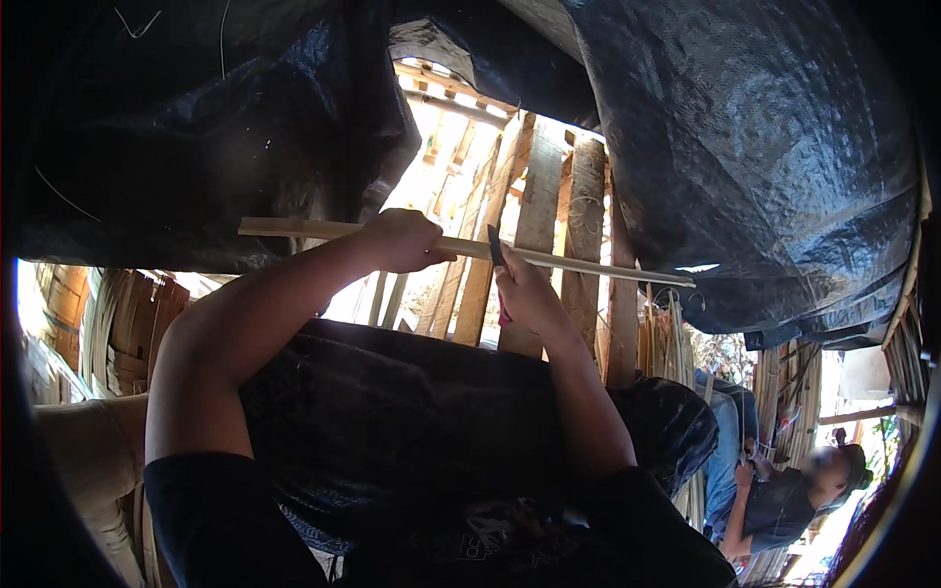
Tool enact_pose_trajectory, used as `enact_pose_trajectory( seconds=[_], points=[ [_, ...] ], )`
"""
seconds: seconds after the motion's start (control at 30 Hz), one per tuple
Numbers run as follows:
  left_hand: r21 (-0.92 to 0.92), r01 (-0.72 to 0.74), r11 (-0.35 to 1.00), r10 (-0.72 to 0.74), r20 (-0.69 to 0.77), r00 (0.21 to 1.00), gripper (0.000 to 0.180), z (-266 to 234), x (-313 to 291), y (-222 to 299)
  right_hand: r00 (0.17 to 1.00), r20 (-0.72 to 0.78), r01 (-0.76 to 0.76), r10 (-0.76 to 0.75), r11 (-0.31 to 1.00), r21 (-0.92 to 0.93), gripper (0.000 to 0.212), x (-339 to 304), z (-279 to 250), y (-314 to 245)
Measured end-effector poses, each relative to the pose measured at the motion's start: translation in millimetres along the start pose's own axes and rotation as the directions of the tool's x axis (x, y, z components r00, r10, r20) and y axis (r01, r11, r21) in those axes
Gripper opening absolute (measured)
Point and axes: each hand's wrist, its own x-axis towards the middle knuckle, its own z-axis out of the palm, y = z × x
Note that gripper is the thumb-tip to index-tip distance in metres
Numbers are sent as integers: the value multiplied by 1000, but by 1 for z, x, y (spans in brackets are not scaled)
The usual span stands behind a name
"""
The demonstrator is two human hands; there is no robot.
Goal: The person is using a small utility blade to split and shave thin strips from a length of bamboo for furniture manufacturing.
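A long, pale strip that looks like split bamboo runs across in front of me, sloping slightly down to the right. My left hand is wrapped round it left of its middle, with the wider end sticking out past my wrist. In my closed right hand is a knife, its dark blade pointing up and lying against the strip. A bit of red, seemingly the handle, shows below my fingers. Under both arms, dark cloth covers my lap.
Black plastic sheeting hangs ahead on both sides. Between the sheets stand rough wooden boards in bright light. Bundles of thin strips are at the left, more at the right. Another person in a dark shirt and cap sits at lower right.
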Motion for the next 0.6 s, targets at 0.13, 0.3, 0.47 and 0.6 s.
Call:
enact_pose_trajectory(
  seconds=[0.13,0.3,0.47,0.6],
  points=[
    [-13,43,999,-43,42,998,54,-10,0,12,996,-80,37,-42,997,-68,53,-1,-2,-6],
    [-33,53,998,-51,71,996,54,-5,2,9,996,-91,-13,6,997,-79,53,7,2,-14],
    [-37,-18,999,18,8,1000,53,-1,3,5,993,-80,77,-84,993,-84,52,-13,1,-10],
    [-33,44,998,-43,25,999,53,-2,-1,12,999,-44,-18,18,1000,-3,55,-12,-1,-33]
  ],
)
